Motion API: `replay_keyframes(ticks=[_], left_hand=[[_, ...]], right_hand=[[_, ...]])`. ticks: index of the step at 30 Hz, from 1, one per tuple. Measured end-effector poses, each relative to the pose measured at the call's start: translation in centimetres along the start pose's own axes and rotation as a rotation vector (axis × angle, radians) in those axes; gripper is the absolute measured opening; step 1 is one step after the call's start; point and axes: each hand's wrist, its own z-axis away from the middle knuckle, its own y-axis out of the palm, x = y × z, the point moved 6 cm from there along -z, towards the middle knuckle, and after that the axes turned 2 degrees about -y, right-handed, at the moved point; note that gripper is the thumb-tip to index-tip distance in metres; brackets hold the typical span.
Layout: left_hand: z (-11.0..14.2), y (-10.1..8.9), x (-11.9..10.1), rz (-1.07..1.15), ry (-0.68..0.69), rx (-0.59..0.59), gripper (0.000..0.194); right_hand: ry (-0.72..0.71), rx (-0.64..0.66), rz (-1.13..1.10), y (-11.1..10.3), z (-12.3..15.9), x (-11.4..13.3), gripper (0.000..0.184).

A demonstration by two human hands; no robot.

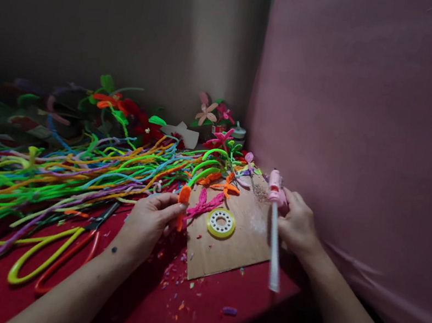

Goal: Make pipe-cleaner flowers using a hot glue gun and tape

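Note:
Between the thumb and fingers of my left hand [153, 217] is an orange pipe-cleaner piece [183, 196], held upright near the left edge of a cardboard sheet [234, 248]. My right hand [299, 223] is wrapped round a pink glue gun [275, 187], with a long glue stick [275, 250] jutting from it toward me. On the cardboard lie a pink pipe-cleaner flower [205, 204], an orange pipe-cleaner flower [228, 187] and a yellow-rimmed white disc with holes [221, 223]. Part of the glue gun's grip is hidden by my fingers.
A wide heap of coloured pipe cleaners [71, 175] covers the left of the red table [157, 307]. Scissors [57, 256] with yellow and red handles lie beside my left forearm. Finished-looking flowers [207, 111] stand at the back. A pink wall [372, 128] borders the right.

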Motion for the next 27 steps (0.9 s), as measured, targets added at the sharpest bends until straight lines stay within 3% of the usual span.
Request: replay_keyframes(ticks=[2,4,5,9,12,14,17,27], left_hand=[[0.0,-0.1,-0.4,0.049,-0.01,-0.01,0.02],[0.1,-0.4,-1.0,0.126,-0.005,-0.028,0.021],[0.1,-0.7,-1.3,0.166,-0.001,-0.037,0.021],[0.3,-2.5,-1.5,0.29,-0.008,-0.069,0.023],[0.4,-3.8,-0.8,0.342,-0.013,-0.065,0.022],[0.4,-4.2,-0.2,0.379,-0.021,-0.05,0.022],[0.4,-4.4,0.5,0.403,-0.048,-0.049,0.024],[0.3,-4.2,1.2,0.346,-0.08,-0.022,0.016]], right_hand=[[0.077,0.051,-0.284,-0.3,-0.2,0.8,0.019],[0.223,0.257,-0.764,0.9,-0.6,2.8,0.02],[0.262,0.3,-0.954,1.2,-0.9,4.3,0.021],[0.31,0.412,-1.356,2.9,-2.4,10.7,0.023],[0.226,0.523,-1.328,5.1,-1.8,13.7,0.02],[0.155,0.494,-1.19,6.3,-1.0,13.9,0.02],[0.091,0.555,-0.969,7.9,0.6,13.4,0.021],[-0.014,0.581,-0.865,8.3,1.7,12.0,0.019]])
